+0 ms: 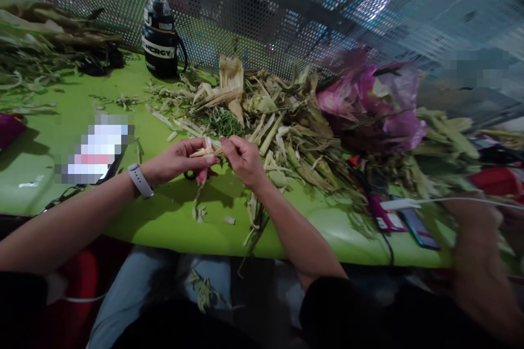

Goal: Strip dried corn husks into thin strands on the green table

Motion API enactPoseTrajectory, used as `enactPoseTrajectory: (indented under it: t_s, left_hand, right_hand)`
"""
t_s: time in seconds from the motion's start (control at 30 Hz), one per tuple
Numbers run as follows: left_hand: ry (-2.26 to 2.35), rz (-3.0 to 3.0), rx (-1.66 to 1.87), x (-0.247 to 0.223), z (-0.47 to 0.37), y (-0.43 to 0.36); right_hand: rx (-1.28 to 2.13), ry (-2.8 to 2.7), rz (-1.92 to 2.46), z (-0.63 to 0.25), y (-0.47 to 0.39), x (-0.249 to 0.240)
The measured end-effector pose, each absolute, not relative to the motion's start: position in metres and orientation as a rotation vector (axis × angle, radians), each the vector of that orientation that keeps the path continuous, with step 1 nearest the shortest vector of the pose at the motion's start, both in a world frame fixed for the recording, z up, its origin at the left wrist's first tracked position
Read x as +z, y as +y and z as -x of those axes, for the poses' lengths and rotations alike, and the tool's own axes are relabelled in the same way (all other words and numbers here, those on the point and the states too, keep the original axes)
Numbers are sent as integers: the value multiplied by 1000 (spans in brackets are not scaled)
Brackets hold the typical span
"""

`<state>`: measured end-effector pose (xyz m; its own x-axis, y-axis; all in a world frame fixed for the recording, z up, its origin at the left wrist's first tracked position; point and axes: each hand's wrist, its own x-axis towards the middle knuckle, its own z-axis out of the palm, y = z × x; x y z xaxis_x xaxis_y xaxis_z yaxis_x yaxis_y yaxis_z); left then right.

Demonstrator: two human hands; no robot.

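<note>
The fingers of the left hand (180,159) and right hand (244,162) cover much of the pale husk strip (200,152) pinched between them. Under the left hand, a dark curved thing (189,175) shows too little to identify. The screen of the left phone (98,150) is pixelated beyond reading. On the black bottle (160,38), the print below "ENERGY" is too small to make out. The left edge cuts off a purple item (9,130) and a blurred husk heap (28,38). At right, a co-worker's hand (477,215) is smeared, and the white cable (450,201) runs out of view.
</note>
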<state>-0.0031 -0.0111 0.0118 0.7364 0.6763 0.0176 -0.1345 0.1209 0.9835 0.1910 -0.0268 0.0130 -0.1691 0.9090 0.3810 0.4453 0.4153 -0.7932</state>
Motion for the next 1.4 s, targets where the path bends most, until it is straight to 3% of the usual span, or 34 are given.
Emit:
enactPoseTrajectory:
  t_s: [0.17,0.27,0.63,0.73,1.13,1.23,1.4]
  left_hand:
    - [553,-1141,872,8,0,-7]
    - [565,-1068,1030,4,-3,-3]
    - [562,-1115,1187,2,-14,-19]
    - [587,-1185,1182,-3,-15,-20]
    - [667,-1174,1118,-13,-16,-21]
    - [701,-1229,1094,-3,-13,-19]
    - [738,-1279,1053,3,-8,-14]
  right_hand:
    - [866,-1658,1196,-197,-25,13]
    - [798,-1781,1188,-192,-30,13]
    - [-437,-1919,1305,-181,-30,-4]
    - [-541,-1975,1283,-180,-31,-5]
    - [-391,-2091,1216,-176,-31,-13]
    - [-178,-2081,1205,-177,-33,-12]
    - [498,-1991,1196,-178,-35,-2]
